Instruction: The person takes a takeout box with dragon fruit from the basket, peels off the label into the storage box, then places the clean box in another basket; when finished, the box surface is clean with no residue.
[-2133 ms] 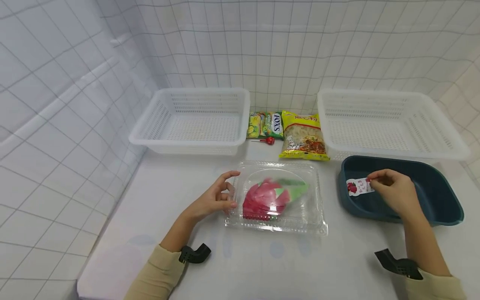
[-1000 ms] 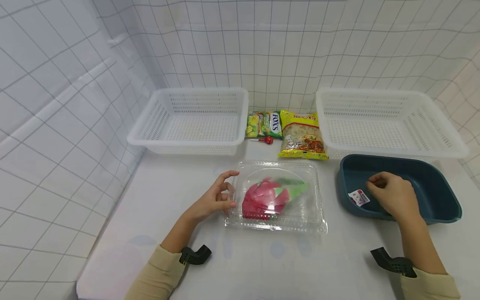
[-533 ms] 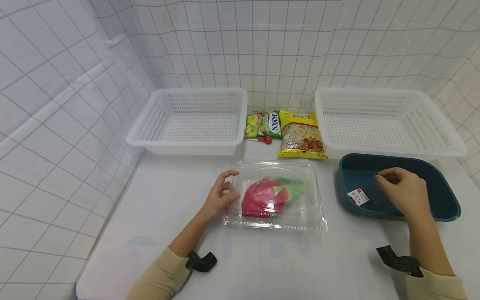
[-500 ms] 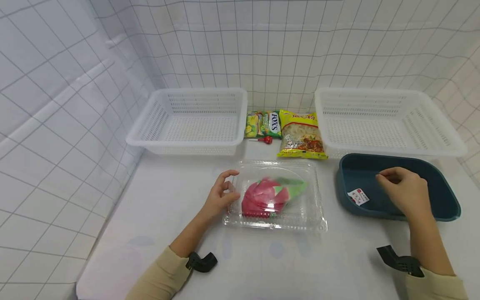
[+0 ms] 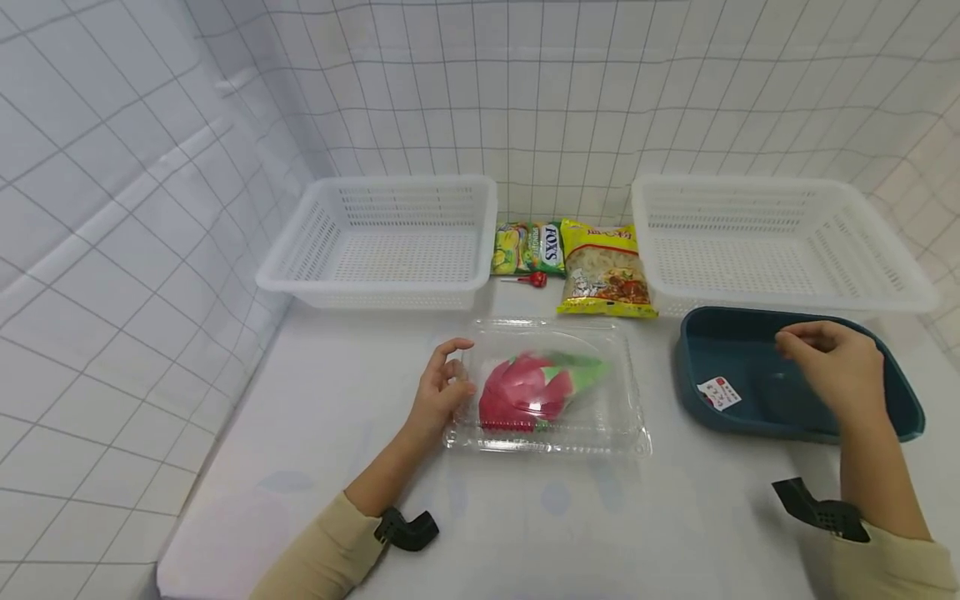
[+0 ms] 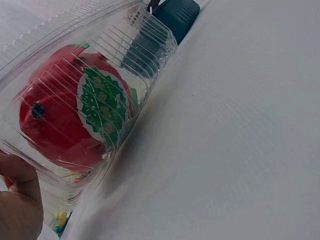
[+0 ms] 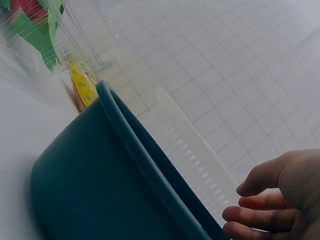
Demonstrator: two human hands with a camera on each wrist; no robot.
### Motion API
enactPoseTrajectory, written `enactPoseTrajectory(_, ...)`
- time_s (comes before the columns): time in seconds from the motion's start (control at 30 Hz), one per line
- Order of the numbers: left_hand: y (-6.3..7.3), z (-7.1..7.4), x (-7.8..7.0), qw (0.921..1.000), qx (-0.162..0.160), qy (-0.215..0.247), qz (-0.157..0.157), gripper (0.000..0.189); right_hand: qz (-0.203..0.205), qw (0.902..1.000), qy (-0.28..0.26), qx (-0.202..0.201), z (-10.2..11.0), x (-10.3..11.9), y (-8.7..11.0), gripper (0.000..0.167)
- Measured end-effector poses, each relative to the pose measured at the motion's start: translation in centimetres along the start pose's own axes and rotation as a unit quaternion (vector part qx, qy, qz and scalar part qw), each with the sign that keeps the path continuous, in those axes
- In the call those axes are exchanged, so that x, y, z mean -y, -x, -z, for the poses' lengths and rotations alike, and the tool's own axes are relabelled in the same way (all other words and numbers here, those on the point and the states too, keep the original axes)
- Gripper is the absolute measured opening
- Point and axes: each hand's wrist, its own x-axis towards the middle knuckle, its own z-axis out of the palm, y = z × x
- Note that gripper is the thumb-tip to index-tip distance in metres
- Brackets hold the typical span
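A clear plastic clamshell box [image 5: 630,417] sits mid-table in the head view. Through its lid shows a pink-red and green thing shaped like a dragon fruit [image 5: 525,392], bearing a green-and-white label [image 6: 104,105]. My left hand [image 5: 435,396] holds the box's left edge between thumb and fingers. At the right stands a dark teal basin [image 5: 701,333] with a small white packet printed in red [image 5: 718,393] inside, near its left wall. Above the basin's right part my right hand [image 5: 843,371] hovers, fingers loosely bent and holding nothing; the right wrist view shows those fingers beyond the basin's rim.
White perforated baskets stand at the back left [image 5: 375,293] and back right [image 5: 795,302]. Between them lie a yellow food packet [image 5: 609,271], a green FOX'S candy bag [image 5: 527,247] and a red lollipop [image 5: 536,279]. Gridded cloth walls [image 5: 112,333] border the table.
My right hand let go of the white packet, which now lies in the basin, then moved right and away from it. The clear box has shifted slightly left in my left hand's hold.
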Motion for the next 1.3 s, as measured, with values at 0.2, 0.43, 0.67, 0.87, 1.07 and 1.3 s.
enactPoseTrajectory(0.2,-0.3,-0.2,-0.7,1.0000,0.003,0.005,-0.006,0.049,-0.022,0.9979,-0.060,-0.004,0.4,-0.1,-0.7,0.023)
enactPoseTrajectory(0.43,-1.4,-0.6,-1.9,0.9994,-0.002,0.032,-0.013,0.048,-0.054,0.9921,-0.112,-0.013,0.7,-0.3,-1.6,0.018)
enactPoseTrajectory(0.67,-2.8,-1.1,-2.9,0.9988,0.001,0.050,-0.004,0.048,-0.069,0.9760,-0.201,-0.047,1.1,0.0,-2.2,0.006)
enactPoseTrajectory(0.87,-4.1,-1.9,-3.7,0.9986,0.005,0.053,0.005,0.049,-0.150,0.9266,-0.338,-0.070,1.4,1.0,-2.4,0.012)
enactPoseTrajectory(1.07,-5.5,-2.7,-4.7,0.9981,-0.002,0.062,0.002,0.051,-0.192,0.9025,-0.375,-0.089,1.3,1.7,-2.9,0.025)
enactPoseTrajectory(1.3,-6.9,-3.4,-5.5,0.9971,-0.001,0.075,-0.007,0.050,-0.202,0.8796,-0.416,-0.111,0.6,1.6,-3.7,0.032)
